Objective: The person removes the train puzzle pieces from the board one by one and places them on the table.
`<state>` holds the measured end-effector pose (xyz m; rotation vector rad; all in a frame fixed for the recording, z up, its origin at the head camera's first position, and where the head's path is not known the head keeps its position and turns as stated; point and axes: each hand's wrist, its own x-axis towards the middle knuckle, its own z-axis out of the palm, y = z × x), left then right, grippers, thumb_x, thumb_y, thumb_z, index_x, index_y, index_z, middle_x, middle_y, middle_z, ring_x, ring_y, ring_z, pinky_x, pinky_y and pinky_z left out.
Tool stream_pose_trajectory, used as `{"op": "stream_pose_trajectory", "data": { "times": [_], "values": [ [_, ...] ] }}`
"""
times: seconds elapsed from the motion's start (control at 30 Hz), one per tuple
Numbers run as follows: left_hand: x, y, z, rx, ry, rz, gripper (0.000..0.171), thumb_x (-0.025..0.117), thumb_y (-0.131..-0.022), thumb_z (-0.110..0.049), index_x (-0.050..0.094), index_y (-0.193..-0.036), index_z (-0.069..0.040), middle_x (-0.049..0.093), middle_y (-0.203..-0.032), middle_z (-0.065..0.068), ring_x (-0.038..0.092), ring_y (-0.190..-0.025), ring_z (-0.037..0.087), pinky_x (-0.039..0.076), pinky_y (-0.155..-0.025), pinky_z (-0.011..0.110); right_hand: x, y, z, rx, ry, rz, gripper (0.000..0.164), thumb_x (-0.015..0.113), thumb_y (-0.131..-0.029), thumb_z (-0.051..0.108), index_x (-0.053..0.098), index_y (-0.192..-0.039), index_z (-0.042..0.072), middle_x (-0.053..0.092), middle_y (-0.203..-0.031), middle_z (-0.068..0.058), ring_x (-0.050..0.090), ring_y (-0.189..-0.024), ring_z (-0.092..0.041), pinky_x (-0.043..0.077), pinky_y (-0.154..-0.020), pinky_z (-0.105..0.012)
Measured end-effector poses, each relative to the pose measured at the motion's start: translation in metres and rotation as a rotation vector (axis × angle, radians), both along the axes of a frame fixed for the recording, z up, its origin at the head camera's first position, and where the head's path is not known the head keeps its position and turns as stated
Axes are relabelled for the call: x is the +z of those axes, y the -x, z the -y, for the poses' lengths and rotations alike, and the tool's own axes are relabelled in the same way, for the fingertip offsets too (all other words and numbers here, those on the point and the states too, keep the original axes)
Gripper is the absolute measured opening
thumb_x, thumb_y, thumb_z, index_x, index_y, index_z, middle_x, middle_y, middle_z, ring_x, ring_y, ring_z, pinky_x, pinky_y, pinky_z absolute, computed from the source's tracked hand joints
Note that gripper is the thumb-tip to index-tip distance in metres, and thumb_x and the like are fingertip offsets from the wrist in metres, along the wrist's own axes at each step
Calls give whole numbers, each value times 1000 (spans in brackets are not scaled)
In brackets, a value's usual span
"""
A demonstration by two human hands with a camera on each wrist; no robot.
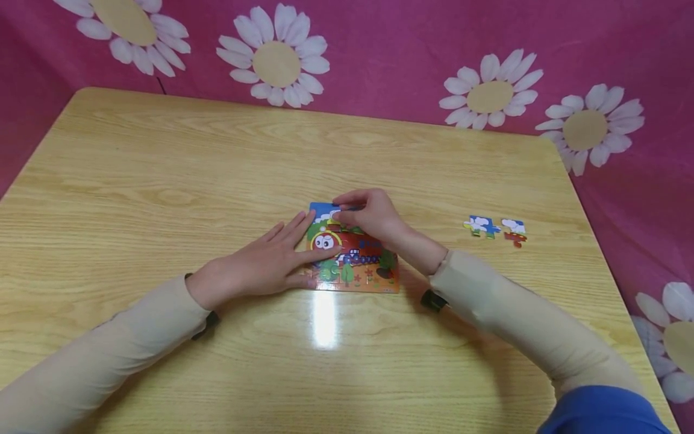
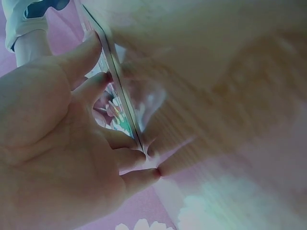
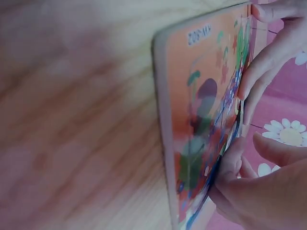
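Note:
A jigsaw puzzle board [image 1: 391, 283] with a red cartoon train lies flat near the middle of the table. The left hand [image 1: 265, 259] spreads its fingers over the board's left side, thumb resting across the picture and fingertips along the left edge. Over the top part of the board, the right hand [image 1: 379, 217] pinches a puzzle piece [image 1: 337, 222] between thumb and fingers; most of that piece is hidden. In the right wrist view the right fingertips [image 3: 228, 165] are right at the board's surface. The left wrist view shows the left palm [image 2: 62, 124] beside the board's edge.
Two loose puzzle pieces, a blue and white one [image 1: 481, 225] and a red-edged one [image 1: 514, 231], lie right of the board on the wooden table [image 1: 217, 157]. Behind the table hangs a pink cloth [image 1: 379, 60] with large white flowers.

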<state>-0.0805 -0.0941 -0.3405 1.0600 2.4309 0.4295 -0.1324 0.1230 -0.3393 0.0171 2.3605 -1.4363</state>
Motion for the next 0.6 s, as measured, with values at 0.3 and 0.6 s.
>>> {"op": "stream_pose_trajectory", "data": {
  "times": [0.3, 0.6],
  "values": [
    [0, 0, 2, -4, -15, -10, 62, 56, -97, -45, 35, -153, -31, -6, -160, 25, -9, -147, 37, 8, -116, 57, -2, 6, 4, 13, 10, -37, 18, 67, -92, 2, 72, -108, -4, 72, -98, -19, 67, -68, -16, 57, -67, -29],
    [1, -1, 2, 1, -8, 5, 61, 55, -98, -46, 33, -154, -33, -7, -160, 24, -9, -147, 37, 7, -116, 55, 5, 9, -17, -13, 38, 3, 20, 64, -95, 4, 71, -110, -5, 70, -103, -20, 64, -66, -15, 57, -67, -30]
  ]
}}
